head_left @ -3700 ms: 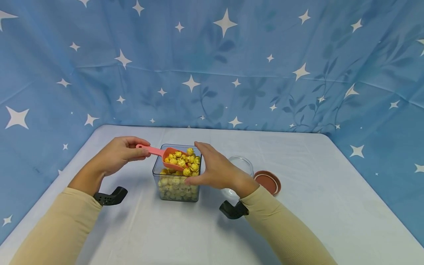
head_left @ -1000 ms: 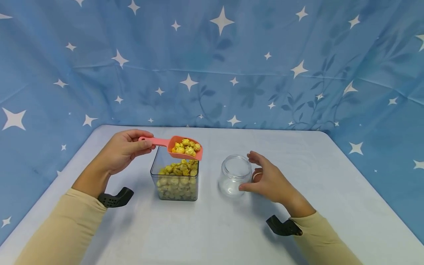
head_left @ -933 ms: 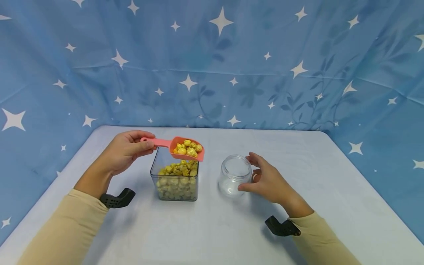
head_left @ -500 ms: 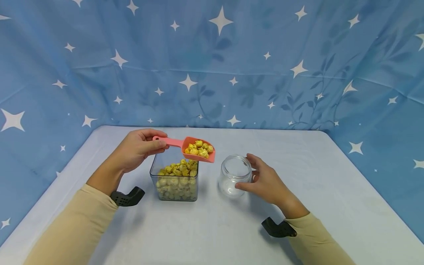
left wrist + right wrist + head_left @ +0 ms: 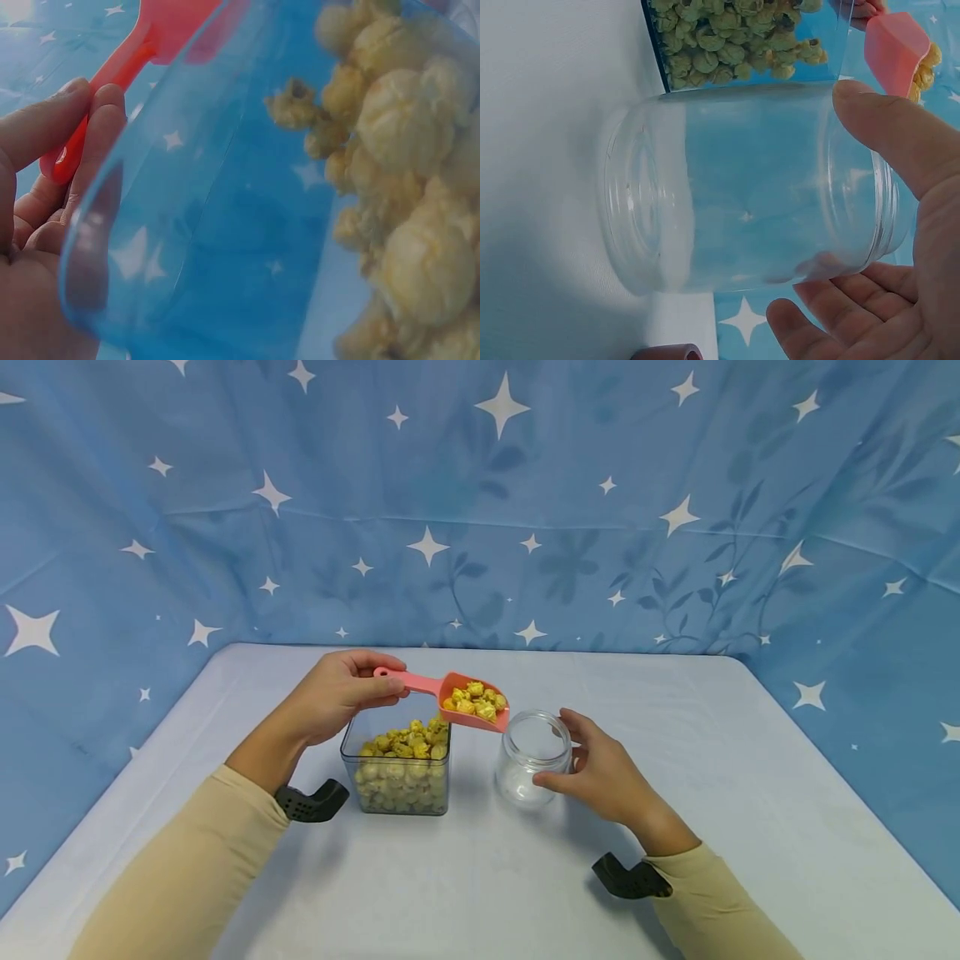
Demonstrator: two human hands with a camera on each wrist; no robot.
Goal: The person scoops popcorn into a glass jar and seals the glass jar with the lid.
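Note:
My left hand (image 5: 352,689) pinches the handle of a pink scoop (image 5: 472,720) between thumb and fingers. Yellow popcorn (image 5: 474,700) fills the scoop, whose front edge is right beside the rim of an empty clear jar (image 5: 528,768). Thumb and fingers of my right hand (image 5: 600,768) hold that jar from its right side, near the neck; it stands upright on the table. Below the left hand is a clear square container (image 5: 401,785) partly full of popcorn. Its wall and the popcorn inside loom large in the left wrist view, with the scoop handle (image 5: 120,71) beyond.
A reddish-brown lid (image 5: 667,352) shows at the bottom of the right wrist view; in the head view my right hand hides it. A white cloth covers the table (image 5: 480,877). Behind it hangs a blue curtain (image 5: 480,510) with white stars.
The loaded scoop, lifted out of the container, has moved right to the jar's rim. My right hand went from the container to the jar and closed in around it.

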